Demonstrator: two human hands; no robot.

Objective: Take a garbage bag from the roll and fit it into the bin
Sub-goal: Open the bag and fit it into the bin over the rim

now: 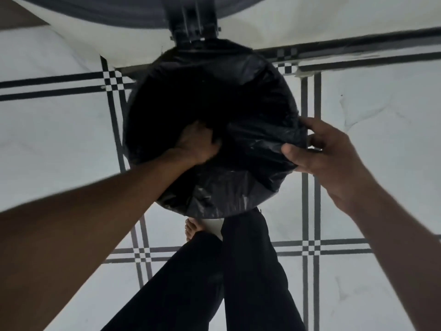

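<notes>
You stand right over the bin [292,108] and look straight down into it. The black garbage bag [250,149] already sits in the bin, and its top edge folds out over the round rim. That fold is what keeps the bag from sliding down inside.

Your left hand [199,144] reaches down into the mouth of the bag. The fingers go into the dark there, so you cannot tell if they are curled or flat. It looks like this hand pushes the bag down so it fills the inside of the bin.

Your right hand [319,149] is at the right side of the rim. The thumb lies on top of the plastic and the fingers curl round the outside, so the hand pinches the bag's edge. This likely holds the edge in place on the rim while your other hand pushes down.

The lid [191,17] stands open at the far side, out of the way. The roll of bags is not in sight.

The bin stands on a white tiled floor [59,139] with dark lines. Your legs in dark trousers [250,271] are close to the bin, and one bare foot [192,229] shows just beside it.

The job looks nearly done. The plastic at the near side is loose and bunched, so that part may need a tug next.
</notes>
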